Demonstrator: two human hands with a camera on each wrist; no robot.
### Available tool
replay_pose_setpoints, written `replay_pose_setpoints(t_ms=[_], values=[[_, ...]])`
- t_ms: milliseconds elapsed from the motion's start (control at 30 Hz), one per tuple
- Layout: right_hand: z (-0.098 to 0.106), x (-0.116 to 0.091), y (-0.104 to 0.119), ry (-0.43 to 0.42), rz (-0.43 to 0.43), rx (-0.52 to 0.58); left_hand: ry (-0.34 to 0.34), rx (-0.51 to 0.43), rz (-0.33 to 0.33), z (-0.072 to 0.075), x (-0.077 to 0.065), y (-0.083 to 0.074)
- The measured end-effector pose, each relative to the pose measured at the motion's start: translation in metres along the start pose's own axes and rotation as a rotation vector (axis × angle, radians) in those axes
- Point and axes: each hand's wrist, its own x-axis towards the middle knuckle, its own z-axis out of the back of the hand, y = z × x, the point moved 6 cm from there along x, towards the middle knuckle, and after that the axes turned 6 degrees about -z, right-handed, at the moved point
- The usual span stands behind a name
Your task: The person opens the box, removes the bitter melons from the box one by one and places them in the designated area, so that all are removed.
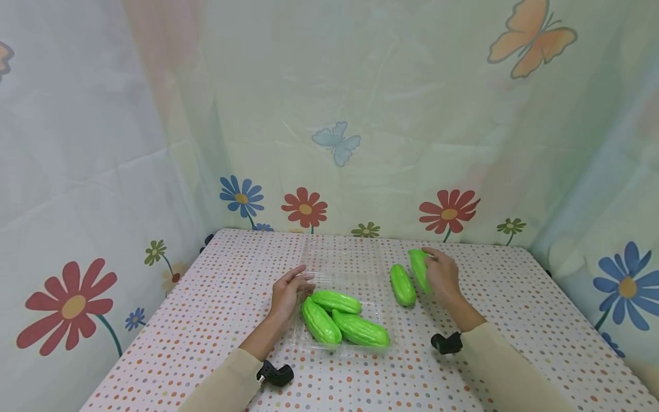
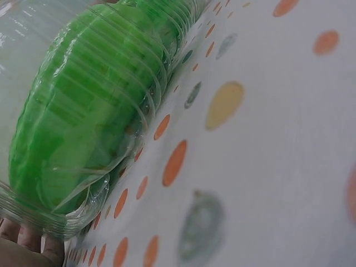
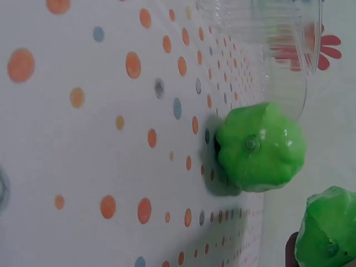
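Observation:
A clear plastic clamshell box point(image 1: 342, 260) lies with its lid folded back on the table. Three bright green bitter melons point(image 1: 360, 330) rest in its near half. My left hand point(image 1: 286, 293) holds the box at its left side, fingers against the rim; the left wrist view shows fingertips point(image 2: 33, 239) by the clear wall, with a melon point(image 2: 83, 105) behind it. To the right of the box, my right hand point(image 1: 444, 276) grips another bitter melon point(image 1: 420, 269), raised off the table in the right wrist view. One more melon point(image 1: 403, 285) lies between box and right hand.
The table point(image 1: 206, 343) has a white cloth with coloured dots. Behind it hangs a curtain point(image 1: 412, 114) printed with flowers and butterflies, and similar sheets close off both sides. Black wrist cameras point(image 1: 278, 375) sit on both sleeves.

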Motion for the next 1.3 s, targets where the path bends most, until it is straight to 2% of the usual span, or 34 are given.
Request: replay_pose_setpoints(t_ms=[367, 600, 1033, 1300], values=[[-0.005, 0.006, -0.013, 0.052, -0.072, -0.030, 0.004, -0.008, 0.017, 0.000, 0.001, 0.001], [-0.008, 0.009, -0.018, 0.057, -0.068, -0.063, 0.006, -0.010, 0.015, 0.000, 0.001, 0.002], [-0.018, 0.007, -0.021, 0.133, -0.073, -0.178, 0.004, -0.009, 0.021, 0.000, 0.000, 0.000], [-0.019, 0.004, -0.019, 0.146, -0.063, -0.223, 0.007, -0.017, 0.023, -0.001, 0.001, 0.001]])
